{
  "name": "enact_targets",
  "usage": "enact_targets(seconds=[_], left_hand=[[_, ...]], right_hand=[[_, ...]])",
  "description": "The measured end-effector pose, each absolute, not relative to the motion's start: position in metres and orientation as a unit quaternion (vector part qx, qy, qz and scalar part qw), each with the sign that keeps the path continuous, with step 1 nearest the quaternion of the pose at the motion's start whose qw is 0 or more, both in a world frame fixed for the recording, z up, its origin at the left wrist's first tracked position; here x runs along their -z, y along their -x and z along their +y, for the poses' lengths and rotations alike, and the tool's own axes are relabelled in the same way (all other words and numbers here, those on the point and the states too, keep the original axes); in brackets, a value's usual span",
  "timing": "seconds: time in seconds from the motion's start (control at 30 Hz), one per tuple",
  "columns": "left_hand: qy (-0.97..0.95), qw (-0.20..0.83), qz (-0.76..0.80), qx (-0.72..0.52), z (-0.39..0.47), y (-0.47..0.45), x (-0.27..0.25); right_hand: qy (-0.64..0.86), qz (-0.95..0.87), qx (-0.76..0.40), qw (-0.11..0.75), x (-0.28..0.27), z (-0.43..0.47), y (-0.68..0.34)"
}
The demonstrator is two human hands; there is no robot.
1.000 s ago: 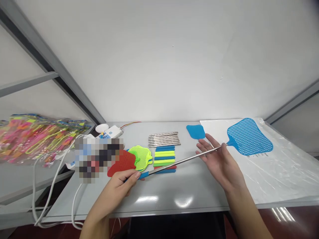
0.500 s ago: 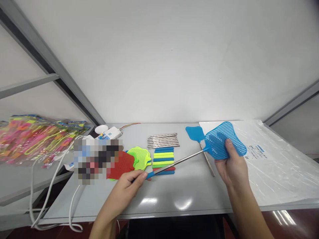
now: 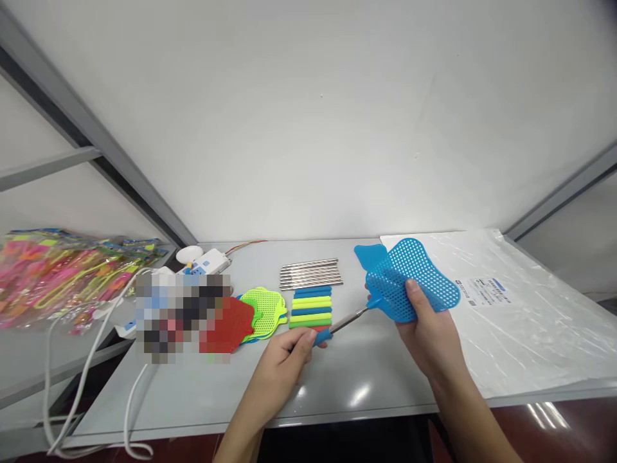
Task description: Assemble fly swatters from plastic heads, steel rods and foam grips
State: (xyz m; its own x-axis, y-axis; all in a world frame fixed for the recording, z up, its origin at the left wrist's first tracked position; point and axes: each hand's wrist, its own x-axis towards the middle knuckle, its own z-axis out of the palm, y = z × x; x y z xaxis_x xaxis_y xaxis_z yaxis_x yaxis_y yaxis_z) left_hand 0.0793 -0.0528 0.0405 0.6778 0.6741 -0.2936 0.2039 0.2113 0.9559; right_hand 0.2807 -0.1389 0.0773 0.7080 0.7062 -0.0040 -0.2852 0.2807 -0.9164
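Both my hands hold one blue fly swatter (image 3: pixel 415 281) over the table. My left hand (image 3: pixel 288 355) is closed around its blue handle sleeve, and a short stretch of metal rod shows between that and the perforated head. On the head, my right hand (image 3: pixel 429 328) grips with the thumb on top and the fingers beneath. Behind it lies a second blue swatter head (image 3: pixel 370 256), partly covered by the held one. Several metal rods (image 3: pixel 311 274) lie side by side, with a row of coloured handle sleeves (image 3: pixel 312 310) in front. Left of these are yellow-green swatter heads (image 3: pixel 267 308) and a red swatter head (image 3: pixel 234 326).
White plastic wrapping (image 3: pixel 520 347) with a label covers the table's right side. At the left stand a power strip (image 3: pixel 208 262), white cables (image 3: pixel 89 360) and a blurred patch (image 3: pixel 183 315). Bagged colourful items (image 3: pixel 72 276) fill the left shelf.
My left hand has moved right toward the swatter head, and the visible rod is much shorter. My right hand with the head has shifted slightly left, now covering the other swatter's rod.
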Motion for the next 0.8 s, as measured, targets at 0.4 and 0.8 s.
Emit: enact_targets(seconds=[0.4, 0.8], left_hand=[[-0.606, 0.717, 0.294, -0.178, -0.094, -0.176, -0.020], [-0.937, 0.266, 0.191, -0.123, -0.070, -0.223, -0.013]], right_hand=[[0.791, -0.393, -0.145, 0.447, -0.051, -0.159, -0.315], [0.917, -0.385, -0.071, 0.081, -0.013, -0.142, -0.387]])
